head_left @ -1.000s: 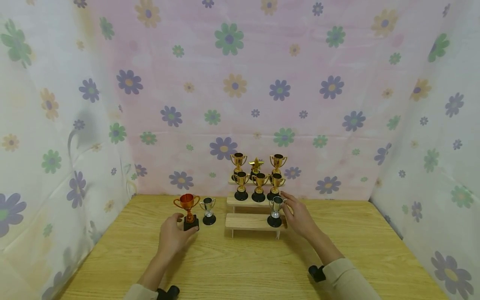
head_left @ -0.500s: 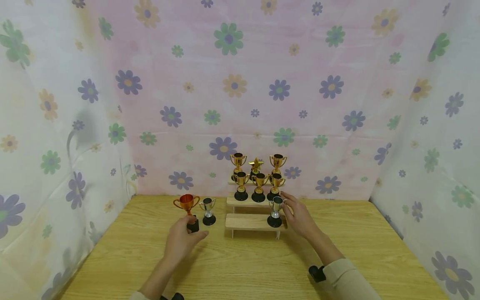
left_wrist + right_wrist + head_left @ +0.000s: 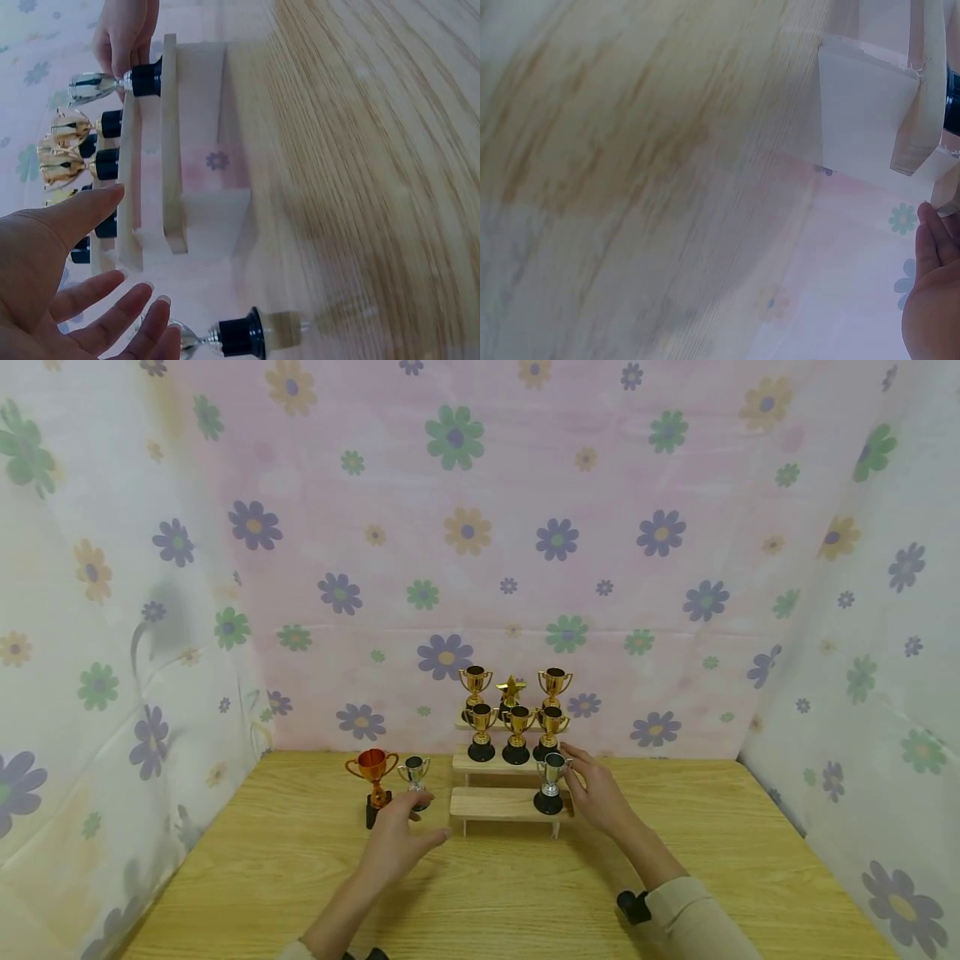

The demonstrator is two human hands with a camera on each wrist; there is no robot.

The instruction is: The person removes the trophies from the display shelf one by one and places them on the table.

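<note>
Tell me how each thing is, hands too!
Wooden stand: standing on the table.
Orange cup: upright on the table.
Left silver cup: upright, partly hidden.
Right silver cup: upright on the stand.
Three front gold cups: upright, middle row.
Two back gold cups: upright, top row.
Star trophy: upright between them.
Left hand: open, thumb spread from fingers.
Right hand: open, fingers at the stand's right end.

Left hand (image 3: 399,841): orange trophy (image 3: 372,766) blocks your 11 o'clock, small silver trophy (image 3: 413,770) your 12 to 1.
Lowest step (image 3: 491,802): room at 2, until second silver trophy (image 3: 551,770) stops you.
Table (image 3: 517,893): free at 4.
</note>
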